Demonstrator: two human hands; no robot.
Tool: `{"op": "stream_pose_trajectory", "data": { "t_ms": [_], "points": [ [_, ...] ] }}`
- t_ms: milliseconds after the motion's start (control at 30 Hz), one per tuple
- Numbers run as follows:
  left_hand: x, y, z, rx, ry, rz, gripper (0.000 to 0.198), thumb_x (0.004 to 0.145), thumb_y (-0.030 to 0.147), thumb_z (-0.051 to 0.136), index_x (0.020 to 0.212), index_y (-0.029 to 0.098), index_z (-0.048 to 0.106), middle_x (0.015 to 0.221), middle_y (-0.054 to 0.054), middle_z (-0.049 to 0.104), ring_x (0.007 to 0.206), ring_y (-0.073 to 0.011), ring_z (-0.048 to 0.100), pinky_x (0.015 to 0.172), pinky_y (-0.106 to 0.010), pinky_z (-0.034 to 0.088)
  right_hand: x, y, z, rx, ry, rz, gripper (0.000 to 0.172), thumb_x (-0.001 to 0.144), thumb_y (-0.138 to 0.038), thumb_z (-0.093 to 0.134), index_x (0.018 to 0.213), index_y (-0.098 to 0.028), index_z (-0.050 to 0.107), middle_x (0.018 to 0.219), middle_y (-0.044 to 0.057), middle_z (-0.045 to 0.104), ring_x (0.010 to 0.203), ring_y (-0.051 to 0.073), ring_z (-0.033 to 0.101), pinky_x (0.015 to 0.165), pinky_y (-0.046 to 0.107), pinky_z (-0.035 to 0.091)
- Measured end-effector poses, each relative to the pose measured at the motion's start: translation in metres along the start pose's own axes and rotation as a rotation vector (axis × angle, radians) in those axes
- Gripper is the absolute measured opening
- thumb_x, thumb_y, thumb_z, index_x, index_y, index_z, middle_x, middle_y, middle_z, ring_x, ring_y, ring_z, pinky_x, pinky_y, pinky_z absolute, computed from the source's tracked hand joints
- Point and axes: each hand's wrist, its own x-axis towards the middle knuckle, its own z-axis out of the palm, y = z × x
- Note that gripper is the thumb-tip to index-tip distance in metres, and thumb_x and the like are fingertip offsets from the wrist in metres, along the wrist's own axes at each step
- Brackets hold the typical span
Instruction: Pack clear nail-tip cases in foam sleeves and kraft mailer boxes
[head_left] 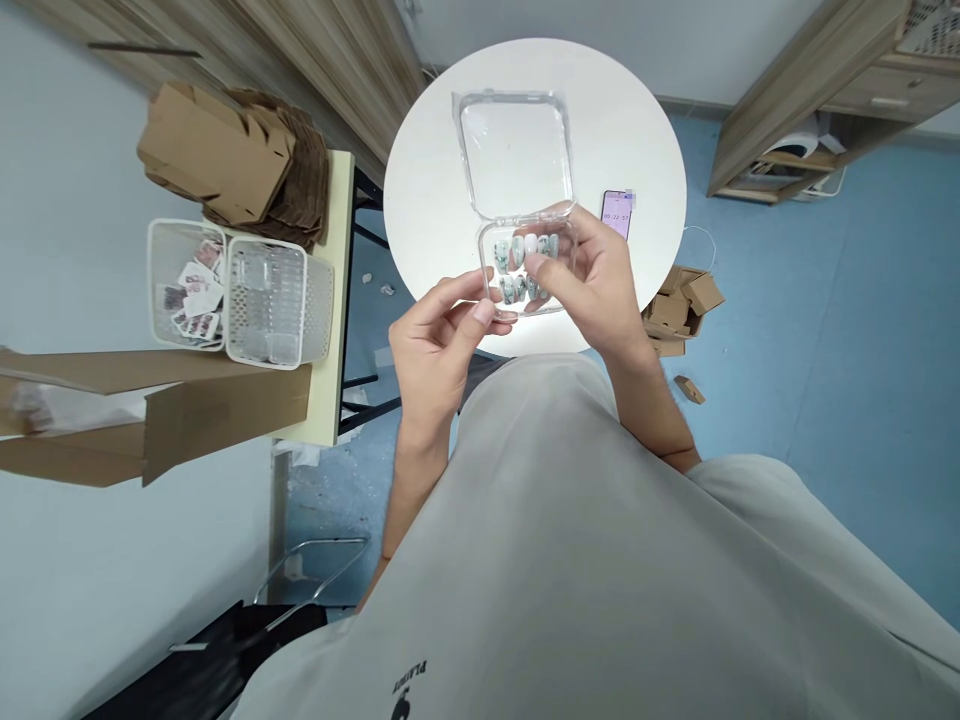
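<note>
A clear plastic case (489, 294) with its lid (516, 155) swung up and back is held over the round white table. Inside lie two rows of press-on nails (517, 252), pale with green and white patterns. My left hand (444, 345) pinches the case's lower left corner between thumb and fingers. Wrapped around the right side is my right hand (592, 275), its thumb over the nails in the upper row and its other fingers behind the clear case.
The round table (420, 190) also bears a phone (616, 213) showing a timer. At left, a side table (324, 400) holds flattened cardboard boxes (217, 155), a basket of cards (199, 290) and a basket of clear cases (264, 300). Cardboard boxes (679, 305) lie on the floor at right.
</note>
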Motion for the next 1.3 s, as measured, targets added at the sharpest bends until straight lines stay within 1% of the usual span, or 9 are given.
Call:
{"op": "stream_pose_trajectory", "data": {
  "t_ms": [133, 333, 467, 633, 833, 967, 1100, 1200, 1300],
  "points": [
    [0.001, -0.003, 0.002, 0.011, 0.012, -0.021, 0.038, 0.095, 0.057, 0.09, 0.124, 0.032, 0.086, 0.11, -0.002, 0.083, 0.089, -0.0171, 0.083, 0.082, -0.03, 0.072, 0.002, 0.006, -0.001, 0.044, 0.004, -0.039, 0.05, 0.103, -0.072, 0.073, 0.122, -0.027, 0.062, 0.126, 0.003, 0.074, 0.107, 0.018, 0.076, 0.069, 0.023, 0.071],
    [0.002, -0.007, 0.001, 0.018, 0.015, -0.051, 0.041, 0.095, 0.059, 0.09, 0.124, 0.031, 0.086, 0.111, -0.002, 0.08, 0.095, -0.019, 0.084, 0.085, -0.032, 0.072, 0.001, -0.004, 0.008, -0.029, 0.088, 0.08, 0.053, 0.097, -0.073, 0.079, 0.118, -0.027, 0.062, 0.119, 0.002, 0.073, 0.113, 0.023, 0.077, 0.084, 0.034, 0.075],
    [0.003, -0.009, -0.002, 0.03, 0.033, -0.086, 0.043, 0.093, 0.06, 0.091, 0.122, 0.029, 0.086, 0.111, -0.003, 0.081, 0.093, -0.0182, 0.083, 0.085, -0.032, 0.073, 0.003, 0.0, 0.014, -0.05, 0.123, 0.113, 0.055, 0.092, -0.074, 0.083, 0.115, -0.027, 0.063, 0.117, 0.002, 0.073, 0.119, 0.025, 0.077, 0.096, 0.04, 0.074],
    [0.004, -0.011, -0.004, 0.012, 0.072, -0.08, 0.041, 0.092, 0.059, 0.093, 0.12, 0.03, 0.087, 0.105, -0.001, 0.079, 0.087, -0.0161, 0.082, 0.08, -0.031, 0.073, 0.008, 0.012, 0.022, -0.025, 0.123, 0.147, 0.057, 0.093, -0.077, 0.082, 0.113, -0.027, 0.061, 0.116, 0.002, 0.07, 0.124, 0.026, 0.076, 0.1, 0.042, 0.072],
    [0.008, -0.017, -0.01, 0.013, 0.11, -0.088, 0.04, 0.091, 0.059, 0.093, 0.119, 0.03, 0.088, 0.102, 0.0, 0.077, 0.085, -0.0152, 0.081, 0.08, -0.03, 0.073, 0.018, 0.025, 0.04, -0.038, 0.159, 0.195, 0.059, 0.093, -0.081, 0.08, 0.113, -0.029, 0.06, 0.116, 0.002, 0.069, 0.126, 0.027, 0.074, 0.104, 0.044, 0.071],
    [0.016, -0.021, -0.029, -0.022, 0.102, -0.129, 0.042, 0.089, 0.059, 0.095, 0.118, 0.029, 0.088, 0.099, -0.001, 0.078, 0.083, -0.0148, 0.081, 0.079, -0.029, 0.072, 0.027, 0.03, 0.05, -0.058, 0.134, 0.175, 0.058, 0.094, -0.08, 0.079, 0.117, -0.029, 0.062, 0.121, 0.003, 0.072, 0.125, 0.026, 0.075, 0.102, 0.042, 0.072],
    [0.026, -0.028, -0.059, -0.072, 0.097, -0.256, 0.05, 0.085, 0.063, 0.096, 0.118, 0.027, 0.087, 0.101, -0.003, 0.082, 0.084, -0.0166, 0.082, 0.078, -0.03, 0.071, 0.036, 0.025, 0.053, -0.025, 0.067, 0.19, 0.06, 0.101, -0.081, 0.069, 0.135, -0.032, 0.063, 0.127, 0.003, 0.076, 0.12, 0.025, 0.078, 0.092, 0.039, 0.073],
    [0.034, -0.034, -0.085, -0.13, 0.067, -0.356, 0.052, 0.083, 0.062, 0.096, 0.119, 0.026, 0.086, 0.104, -0.004, 0.084, 0.081, -0.0162, 0.082, 0.077, -0.03, 0.07, 0.043, 0.02, 0.055, -0.038, 0.081, 0.179, 0.063, 0.102, -0.08, 0.067, 0.148, -0.038, 0.062, 0.141, 0.003, 0.075, 0.128, 0.028, 0.076, 0.091, 0.04, 0.073],
    [0.042, -0.039, -0.108, -0.183, 0.021, -0.431, 0.05, 0.082, 0.058, 0.097, 0.118, 0.024, 0.086, 0.105, -0.005, 0.084, 0.081, -0.0164, 0.082, 0.08, -0.032, 0.07, 0.049, 0.017, 0.063, -0.062, 0.077, 0.169, 0.059, 0.101, -0.078, 0.07, 0.144, -0.039, 0.068, 0.154, 0.002, 0.071, 0.136, 0.03, 0.072, 0.091, 0.041, 0.073]
  ]
}}
